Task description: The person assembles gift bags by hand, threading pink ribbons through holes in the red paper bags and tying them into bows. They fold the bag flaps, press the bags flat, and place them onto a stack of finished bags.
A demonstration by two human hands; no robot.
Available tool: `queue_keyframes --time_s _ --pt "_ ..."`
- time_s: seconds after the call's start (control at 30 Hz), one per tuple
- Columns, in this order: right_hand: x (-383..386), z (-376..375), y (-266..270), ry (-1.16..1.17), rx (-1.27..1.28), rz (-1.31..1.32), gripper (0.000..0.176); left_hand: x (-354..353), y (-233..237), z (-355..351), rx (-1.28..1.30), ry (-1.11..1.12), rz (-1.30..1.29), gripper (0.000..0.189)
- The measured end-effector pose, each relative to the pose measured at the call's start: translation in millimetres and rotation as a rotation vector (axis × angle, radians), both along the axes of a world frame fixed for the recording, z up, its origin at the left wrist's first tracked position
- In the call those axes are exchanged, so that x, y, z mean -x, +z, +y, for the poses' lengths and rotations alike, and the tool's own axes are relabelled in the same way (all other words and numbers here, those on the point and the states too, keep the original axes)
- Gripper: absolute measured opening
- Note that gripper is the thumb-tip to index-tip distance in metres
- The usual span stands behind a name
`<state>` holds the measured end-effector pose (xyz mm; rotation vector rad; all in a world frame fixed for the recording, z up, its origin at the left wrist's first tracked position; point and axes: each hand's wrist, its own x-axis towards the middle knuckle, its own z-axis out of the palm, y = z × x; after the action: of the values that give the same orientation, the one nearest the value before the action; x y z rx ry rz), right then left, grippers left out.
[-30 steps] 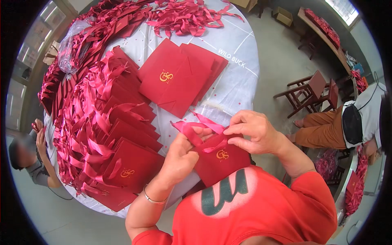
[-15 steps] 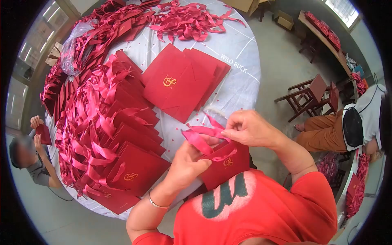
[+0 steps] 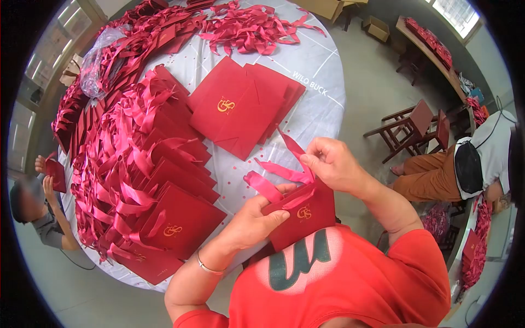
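Observation:
A red paper gift bag (image 3: 306, 221) with a gold emblem rests against my body at the table edge. My left hand (image 3: 256, 221), a bracelet on its wrist, is closed on the bag's upper left edge, thumb on the front. Over the bag's top, my right hand (image 3: 332, 164) pinches a pink ribbon (image 3: 290, 143) between thumb and fingers. More pink ribbon (image 3: 263, 186) loops from the bag's mouth above my left fingers. Just beyond my hands lie flat red bags (image 3: 235, 106), stacked on the table.
Rows of ribboned red bags (image 3: 158, 180) cover the left of the round table (image 3: 325, 117). Loose ribbons (image 3: 251, 27) are heaped at its far side, with clear plastic (image 3: 98, 65) to their left. Another person (image 3: 46, 202) holds a red bag at left; a second person (image 3: 465, 169) is at right, near stools (image 3: 413, 128).
My right hand has drawn the ribbon up and slightly right, so its end stands higher above the bag. My left hand keeps its hold on the bag.

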<state>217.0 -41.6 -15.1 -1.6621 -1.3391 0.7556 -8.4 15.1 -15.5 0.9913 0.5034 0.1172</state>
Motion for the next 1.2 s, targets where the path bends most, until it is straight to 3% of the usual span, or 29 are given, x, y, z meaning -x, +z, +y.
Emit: queue_keyframes --time_s 0.23,0.33,0.4,0.5,0.53,0.6,0.83,1.2 --pt "-2.5 0.0 -7.0 -0.013 0.081 0.113 0.02 -0.6 2.6 -2.2 -0.113 -0.029 0.007 0.046" --pt "-7.8 0.2 8.3 0.116 0.178 0.032 0.021 -1.7 3.1 -3.8 -0.038 -0.039 -0.04 0.045" --pt "-8.9 2.1 26.2 0.244 0.443 0.116 0.03 -0.3 6.0 -4.0 -0.062 -0.055 -0.045 0.045" --pt "-15.2 4.3 23.1 0.419 0.502 0.174 0.026 1.4 5.7 -5.2 -0.113 -0.067 -0.049 0.044" --pt "-12.9 3.0 24.5 0.414 0.495 0.169 0.026 1.9 5.1 -6.1 -0.136 -0.06 -0.047 0.044" --pt "-6.5 0.9 27.8 0.276 0.465 0.626 0.023 2.0 9.4 -7.2 -0.114 -0.055 -0.067 0.043" --pt "-3.5 -2.3 21.9 0.198 0.129 0.633 0.018 2.0 12.7 -7.7 -0.09 -0.06 -0.038 0.044" --pt "-4.1 6.1 29.0 0.109 0.013 0.531 0.026 4.9 7.2 -4.9 -0.117 -0.068 -0.07 0.045"
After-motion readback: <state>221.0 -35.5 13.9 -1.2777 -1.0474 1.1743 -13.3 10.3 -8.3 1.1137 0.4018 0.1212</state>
